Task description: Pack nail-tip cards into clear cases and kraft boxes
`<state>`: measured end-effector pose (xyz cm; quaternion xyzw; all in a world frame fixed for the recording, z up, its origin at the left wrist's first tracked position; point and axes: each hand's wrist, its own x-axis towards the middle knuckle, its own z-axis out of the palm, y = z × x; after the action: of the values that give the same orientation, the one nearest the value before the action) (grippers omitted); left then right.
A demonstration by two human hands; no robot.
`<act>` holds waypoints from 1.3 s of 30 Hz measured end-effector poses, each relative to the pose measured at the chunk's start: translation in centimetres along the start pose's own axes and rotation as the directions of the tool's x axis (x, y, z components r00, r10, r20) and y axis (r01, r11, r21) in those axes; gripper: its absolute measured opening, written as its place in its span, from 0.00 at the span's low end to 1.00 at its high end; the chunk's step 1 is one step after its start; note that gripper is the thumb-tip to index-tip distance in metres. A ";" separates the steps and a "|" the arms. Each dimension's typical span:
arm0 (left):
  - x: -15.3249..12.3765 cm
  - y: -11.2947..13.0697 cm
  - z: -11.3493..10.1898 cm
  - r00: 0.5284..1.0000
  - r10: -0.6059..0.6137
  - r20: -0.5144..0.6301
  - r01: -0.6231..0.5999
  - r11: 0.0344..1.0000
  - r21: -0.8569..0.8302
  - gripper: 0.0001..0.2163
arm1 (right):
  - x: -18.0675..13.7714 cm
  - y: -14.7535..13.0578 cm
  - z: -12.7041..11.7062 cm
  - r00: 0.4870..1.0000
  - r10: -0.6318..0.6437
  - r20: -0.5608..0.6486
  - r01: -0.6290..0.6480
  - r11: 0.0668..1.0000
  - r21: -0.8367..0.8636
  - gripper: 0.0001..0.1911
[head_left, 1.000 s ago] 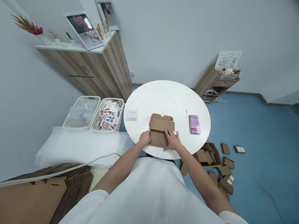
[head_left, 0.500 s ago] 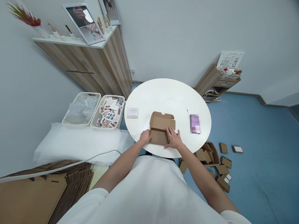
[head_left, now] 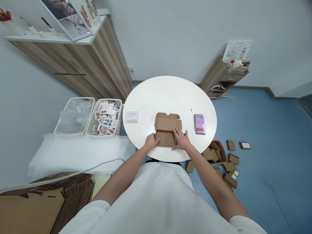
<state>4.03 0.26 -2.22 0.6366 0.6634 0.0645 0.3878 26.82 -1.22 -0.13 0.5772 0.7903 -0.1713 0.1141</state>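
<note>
A brown cardboard mailer box (head_left: 168,123) stands on the white round table in front of me, its lid folded back and away from my body. The lower tray lies nearest me, with its side walls raised. My left hand (head_left: 151,142) is closed around the left wall, thumb on the inner side. Over the right wall lies my right hand (head_left: 182,140), fingers bent across the wall's edge and thumb near the front corner. That hand hides part of the right wall.
On the table (head_left: 168,92) are a small clear-and-white packet (head_left: 132,116) at left and a purple stack (head_left: 200,124) at right. Baskets of plastic bags (head_left: 75,115) and printed cards (head_left: 104,120) stand left. Small cardboard boxes (head_left: 230,166) lie on the floor at right.
My view has shifted slightly. The left thumb now reaches further inside the box, and its right wall looks more upright under my right hand.
</note>
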 end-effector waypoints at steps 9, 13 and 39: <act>-2.2 2.7 -1.7 0.939 0.341 -0.043 -0.328 0.926 0.188 0.48 | 1.3 1.8 -0.4 0.995 -0.100 0.007 0.099 0.995 0.021 0.64; -0.5 5.1 -0.6 0.906 0.417 0.070 -0.420 0.870 0.259 0.53 | 2.0 2.4 -0.9 0.986 -0.165 0.014 0.164 0.986 0.032 0.64; 1.1 6.4 2.4 0.971 0.241 -0.005 -0.213 0.867 0.450 0.54 | -0.5 6.7 2.2 0.977 0.184 -0.111 0.031 0.390 0.920 0.22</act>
<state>10.66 1.46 -0.64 0.7796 0.5926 -0.0250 0.2008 33.27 -0.73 -2.92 0.5940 0.5444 -0.5149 -0.2927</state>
